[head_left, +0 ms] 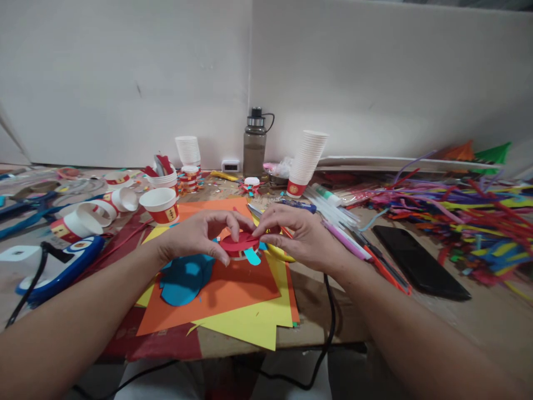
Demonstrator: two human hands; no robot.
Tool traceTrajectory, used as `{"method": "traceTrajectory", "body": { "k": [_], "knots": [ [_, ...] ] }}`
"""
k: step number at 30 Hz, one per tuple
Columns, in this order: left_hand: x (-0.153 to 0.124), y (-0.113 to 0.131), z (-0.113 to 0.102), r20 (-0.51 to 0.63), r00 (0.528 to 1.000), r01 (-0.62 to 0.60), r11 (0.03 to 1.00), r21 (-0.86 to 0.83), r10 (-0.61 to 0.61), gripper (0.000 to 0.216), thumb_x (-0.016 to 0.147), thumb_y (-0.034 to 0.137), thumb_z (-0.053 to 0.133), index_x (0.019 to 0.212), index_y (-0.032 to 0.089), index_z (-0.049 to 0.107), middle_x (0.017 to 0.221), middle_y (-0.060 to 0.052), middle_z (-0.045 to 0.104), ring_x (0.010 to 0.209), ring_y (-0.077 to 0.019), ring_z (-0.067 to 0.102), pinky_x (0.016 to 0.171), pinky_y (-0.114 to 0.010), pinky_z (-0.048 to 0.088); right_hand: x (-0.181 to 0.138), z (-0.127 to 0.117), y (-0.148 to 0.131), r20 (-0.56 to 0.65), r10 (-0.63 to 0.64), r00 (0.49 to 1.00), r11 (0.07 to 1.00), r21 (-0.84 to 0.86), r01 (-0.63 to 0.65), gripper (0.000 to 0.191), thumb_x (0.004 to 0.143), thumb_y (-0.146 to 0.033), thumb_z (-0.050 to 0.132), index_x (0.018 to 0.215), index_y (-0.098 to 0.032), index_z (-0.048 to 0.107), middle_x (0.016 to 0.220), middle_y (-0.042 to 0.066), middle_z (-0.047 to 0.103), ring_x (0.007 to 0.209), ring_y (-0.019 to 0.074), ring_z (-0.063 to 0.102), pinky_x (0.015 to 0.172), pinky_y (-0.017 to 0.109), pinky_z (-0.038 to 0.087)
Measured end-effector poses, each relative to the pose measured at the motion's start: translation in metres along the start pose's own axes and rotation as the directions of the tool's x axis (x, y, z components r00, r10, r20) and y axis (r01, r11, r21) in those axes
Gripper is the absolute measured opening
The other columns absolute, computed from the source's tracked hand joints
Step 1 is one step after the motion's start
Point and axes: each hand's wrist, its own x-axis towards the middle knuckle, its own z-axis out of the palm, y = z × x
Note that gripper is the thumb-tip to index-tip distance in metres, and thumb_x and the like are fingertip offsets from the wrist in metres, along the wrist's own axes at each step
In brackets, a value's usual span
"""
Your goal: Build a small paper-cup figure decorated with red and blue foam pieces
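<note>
I am seeing the cup under the red paper disc (239, 243) mostly hidden; left hand (195, 236) and right hand (297, 236) are pinching the disc's edges at frame centre.

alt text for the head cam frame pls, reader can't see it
Both hands, left hand and right hand, pinch a red paper disc above orange paper and yellow paper. Paper cups, a water bottle, a phone and pipe cleaners crowd the table.

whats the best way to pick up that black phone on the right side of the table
Take the black phone by its two long edges, coming straight down from above. It lies flat, screen up, on bare table, so only the thin sides offer a pinch. The pens crowd its left edge, so lift the free near-right corner first.
</note>
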Motion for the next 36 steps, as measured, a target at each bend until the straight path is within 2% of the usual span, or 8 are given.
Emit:
{"method": "traceTrajectory", "body": {
  "k": [5,9,12,15,18,25,29,36],
  "knots": [
    [0.001,0.001,0.001,0.001,1.0,0.011,1.0,-0.024,-0.011,0.028,0.056,0.019,0.087,0.078,0.02,0.07,0.113,-0.012,0.068,0.111,-0.028,0.062,0.098,-0.045,0.045,-0.001,-0.001,0.001,0.028,-0.002,1.0,0.999,-0.04,0.003,0.008,0.087,-0.022,0.065,0.088,-0.023,0.073,0.084,0.002,0.062,0.081,0.0136,0.057,0.077,0.029,0.047],
    [0.002,0.001,0.003,0.003,0.999,0.04,0.989,-0.142,-0.04,0.028,0.055,0.021,0.088,0.076,0.018,0.069,0.112,-0.013,0.069,0.109,-0.0286,0.063,0.095,-0.044,0.047,-0.001,-0.001,0.0,0.016,0.008,1.0,1.0,-0.03,-0.008,0.008,0.085,-0.023,0.068,0.092,-0.021,0.072,0.086,0.002,0.061,0.08,0.0134,0.056,0.075,0.029,0.045],
    [0.001,-0.004,0.006,-0.029,0.998,0.051,0.96,-0.274,-0.061,0.032,0.055,0.026,0.089,0.078,0.018,0.068,0.105,-0.011,0.07,0.1,-0.0257,0.066,0.09,-0.039,0.049,-0.002,-0.001,0.0,-0.037,0.06,0.998,0.998,0.011,-0.06,0.026,0.08,-0.026,0.073,0.105,-0.023,0.068,0.091,0.002,0.061,0.079,0.0136,0.054,0.072,0.028,0.045],
    [-0.001,-0.01,0.012,-0.113,0.99,0.029,0.895,-0.445,-0.088,0.042,0.058,0.039,0.087,0.089,0.018,0.068,0.096,-0.008,0.071,0.086,-0.0207,0.068,0.079,-0.031,0.051,-0.002,0.002,0.001,-0.079,0.147,0.986,0.984,0.113,-0.138,0.038,0.079,-0.028,0.073,0.116,-0.023,0.063,0.103,0.004,0.059,0.081,0.0139,0.053,0.073,0.029,0.045],
    [0.001,-0.012,0.02,-0.175,0.979,-0.009,0.843,-0.538,-0.101,0.053,0.064,0.05,0.081,0.102,0.016,0.068,0.095,-0.009,0.072,0.087,-0.0211,0.067,0.078,-0.029,0.051,-0.001,0.007,0.003,-0.083,0.232,0.969,0.953,0.218,-0.209,0.04,0.077,-0.029,0.073,0.115,-0.021,0.062,0.105,0.005,0.057,0.08,0.0137,0.051,0.071,0.03,0.045],
    [0.005,-0.017,0.029,-0.161,0.983,-0.038,0.772,-0.635,-0.085,0.051,0.075,0.054,0.07,0.11,0.017,0.069,0.102,-0.01,0.072,0.104,-0.0259,0.064,0.09,-0.034,0.048,0.0,0.014,0.006,-0.083,0.326,0.942,0.887,0.371,-0.275,0.036,0.075,-0.033,0.075,0.107,-0.022,0.063,0.104,0.005,0.06,0.089,0.0168,0.055,0.078,0.033,0.048],
    [0.005,-0.021,0.031,-0.166,0.979,-0.018,0.767,-0.642,-0.116,0.055,0.076,0.053,0.07,0.115,0.015,0.067,0.108,-0.012,0.07,0.104,-0.0259,0.063,0.082,-0.031,0.049,0.0,0.014,0.007,-0.077,0.32,0.944,0.887,0.374,-0.27,0.036,0.074,-0.035,0.075,0.106,-0.023,0.063,0.107,0.005,0.062,0.095,0.0184,0.058,0.08,0.035,0.049],
    [0.008,-0.019,0.033,-0.14,0.988,-0.031,0.789,-0.614,-0.071,0.05,0.079,0.055,0.067,0.108,0.015,0.07,0.1,-0.01,0.071,0.095,-0.0222,0.064,0.077,-0.028,0.049,0.0,0.015,0.013,-0.101,0.341,0.935,0.894,0.342,-0.289,0.032,0.074,-0.036,0.076,0.101,-0.022,0.066,0.103,0.004,0.065,0.093,0.0195,0.06,0.075,0.034,0.05]
  ]
}}
